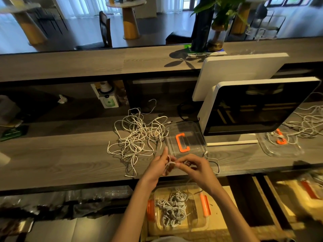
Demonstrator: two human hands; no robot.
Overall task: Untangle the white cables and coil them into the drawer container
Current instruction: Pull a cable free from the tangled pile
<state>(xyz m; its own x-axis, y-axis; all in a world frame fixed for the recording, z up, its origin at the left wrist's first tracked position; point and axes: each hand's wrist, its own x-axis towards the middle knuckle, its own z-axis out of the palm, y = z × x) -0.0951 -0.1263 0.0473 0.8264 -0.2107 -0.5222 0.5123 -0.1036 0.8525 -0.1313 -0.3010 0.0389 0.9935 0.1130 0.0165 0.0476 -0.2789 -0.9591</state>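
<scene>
There was one view only, from a wide-angle camera worn on the person's head, so nothing was shared with a second view. It looked forward and steeply down over the bench [70, 154], close enough that both forearms entered from the bottom edge and the left hand [157, 165] and right hand [195, 167] met near the frame's centre. The open drawer container [176, 210] lay almost straight below the lens. Farther up, the view reached across the bench top into the room beyond, its straight edges bowed by the lens.
</scene>
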